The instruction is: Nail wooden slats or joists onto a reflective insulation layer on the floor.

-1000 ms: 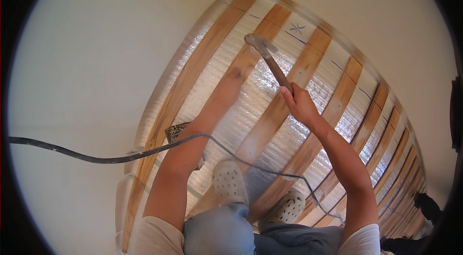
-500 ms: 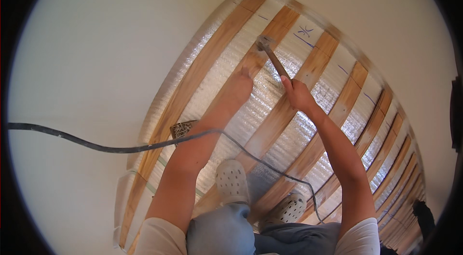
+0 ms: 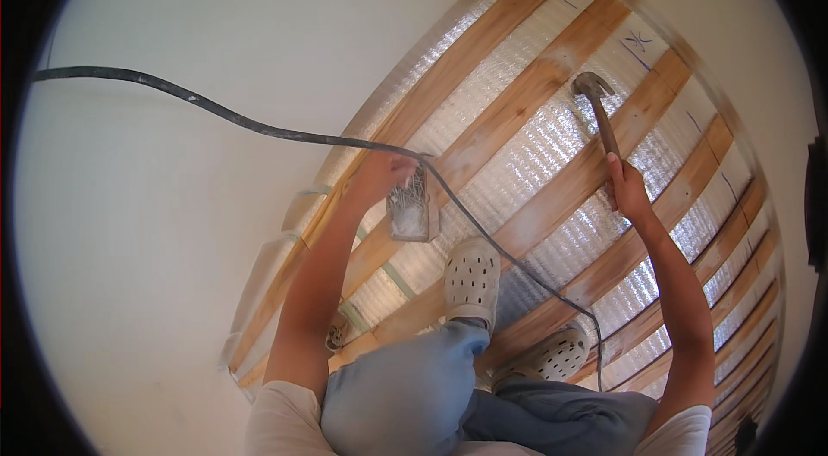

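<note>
My right hand (image 3: pixel 629 188) is closed round the wooden handle of a claw hammer (image 3: pixel 601 115), its metal head raised at the far end, over foil and wooden battens. My left hand (image 3: pixel 379 177) is at the top edge of an open box of nails (image 3: pixel 409 212), with its fingers bent and drawn together over the nails. Whatever is between those fingertips is too small to make out. The box rests on the battens in front of my left foot. Wooden battens (image 3: pixel 535 102) run in slanting rows across silvery foil sheeting (image 3: pixel 526 150).
A black cable (image 3: pixel 293 135) crosses from the left wall past the nail box and runs down between my feet. My light perforated clogs (image 3: pixel 473 276) stand on the battens. Pale walls (image 3: pixel 198 223) border the floor. A small coiled item (image 3: pixel 336 335) lies beside my left forearm.
My left hand has moved from the batten near the hammer head back to the nail box. The hammer has lifted off that batten and shifted right. The view has turned somewhat.
</note>
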